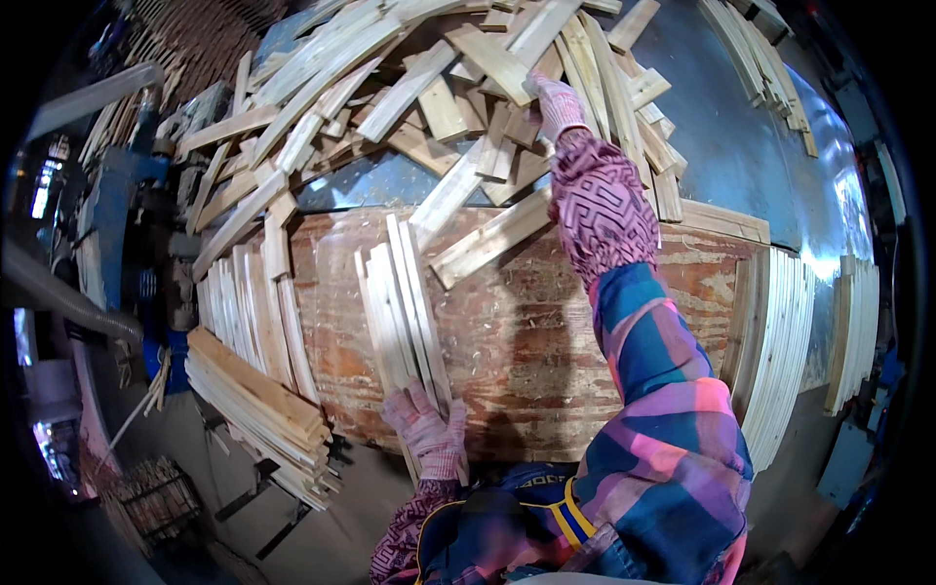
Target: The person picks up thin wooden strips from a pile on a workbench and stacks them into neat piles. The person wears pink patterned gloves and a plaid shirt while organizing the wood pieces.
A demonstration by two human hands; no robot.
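Note:
My left hand (426,429), in a pale pink knit glove, lies with spread fingers over the near end of a small row of narrow wooden strips (398,312). Those strips lie side by side, pointing away from me on the worn plywood tabletop (526,361). Stretched far forward, my right hand (559,105) wears a matching glove and closes on the end of a short wooden board (490,64) on the loose pile. The glove partly hides its fingertips. Both forearms have patterned sleeve covers.
A jumbled heap of wooden boards (419,146) covers the far side, over a blue-grey metal surface (731,146). Stacked strips stand at the left (244,302) and right (777,341) table edges. More strips (258,414) lie at lower left. Machinery (122,210) stands further left.

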